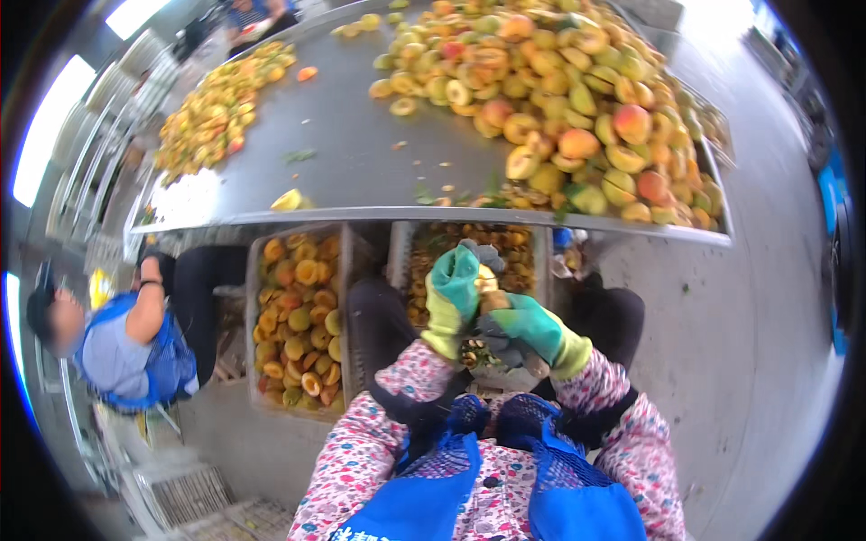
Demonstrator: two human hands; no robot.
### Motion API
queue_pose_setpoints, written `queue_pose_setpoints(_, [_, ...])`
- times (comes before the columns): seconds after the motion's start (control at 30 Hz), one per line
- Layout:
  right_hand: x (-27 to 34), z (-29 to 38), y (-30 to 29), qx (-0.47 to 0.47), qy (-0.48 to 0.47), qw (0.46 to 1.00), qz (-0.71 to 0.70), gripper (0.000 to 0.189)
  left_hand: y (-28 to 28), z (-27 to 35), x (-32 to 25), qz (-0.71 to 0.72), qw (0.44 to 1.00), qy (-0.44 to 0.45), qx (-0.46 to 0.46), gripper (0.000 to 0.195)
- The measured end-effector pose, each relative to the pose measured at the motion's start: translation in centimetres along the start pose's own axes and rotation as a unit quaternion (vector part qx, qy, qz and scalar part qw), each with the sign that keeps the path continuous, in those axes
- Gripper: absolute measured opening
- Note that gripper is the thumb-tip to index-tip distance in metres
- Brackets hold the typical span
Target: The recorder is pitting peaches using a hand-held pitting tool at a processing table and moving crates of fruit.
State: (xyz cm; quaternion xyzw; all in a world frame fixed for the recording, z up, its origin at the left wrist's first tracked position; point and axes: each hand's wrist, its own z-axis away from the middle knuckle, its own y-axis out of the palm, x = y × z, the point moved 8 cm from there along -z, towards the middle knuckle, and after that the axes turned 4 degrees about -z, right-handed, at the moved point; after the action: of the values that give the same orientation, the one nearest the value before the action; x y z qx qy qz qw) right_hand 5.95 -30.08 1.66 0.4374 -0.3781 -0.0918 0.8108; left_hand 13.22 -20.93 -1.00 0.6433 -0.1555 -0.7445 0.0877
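In a green and yellow glove, my left hand is closed around a pale yellow piece of fruit. My right hand, gloved the same way, grips a tool with a brown handle; its working end meets the fruit and is hidden. Both hands are close together above a crate of fruit pieces. Beyond them, a large heap of halved and whole peaches or apricots covers the right part of a metal table.
A crate of fruit halves stands left of my legs. A smaller fruit pile lies on the table's left. A person in a blue vest sits at the left; another person is across the table. The table's metal edge runs before me.
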Motion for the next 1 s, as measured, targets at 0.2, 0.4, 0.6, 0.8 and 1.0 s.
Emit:
queue_pose_setpoints(0.2, [1.1,0.7,0.5,-0.025,-0.130,0.988,-0.078,0.041,-2.5,2.0,2.0,0.167,0.980,0.003,-0.106,0.021])
queue_pose_setpoints(0.4, [-2.2,-1.4,-8.1,-0.234,-0.112,0.961,0.090,0.022,-13.4,7.5,-9.8,-0.206,0.885,0.300,-0.290,0.024])
queue_pose_setpoints(0.6, [-4.5,1.2,-11.1,-0.356,-0.025,0.907,0.224,0.023,-25.3,0.9,-11.6,-0.511,0.753,0.227,-0.348,0.031])
queue_pose_setpoints(0.8, [-3.8,1.8,-10.0,-0.343,-0.020,0.932,0.118,0.026,-18.6,-6.1,-14.3,-0.474,0.828,0.116,-0.276,0.025])
queue_pose_setpoints(1.0, [-4.3,0.2,-8.2,-0.270,-0.009,0.962,0.051,0.021,1.9,-11.2,-10.3,-0.600,0.725,0.339,-0.005,0.029])
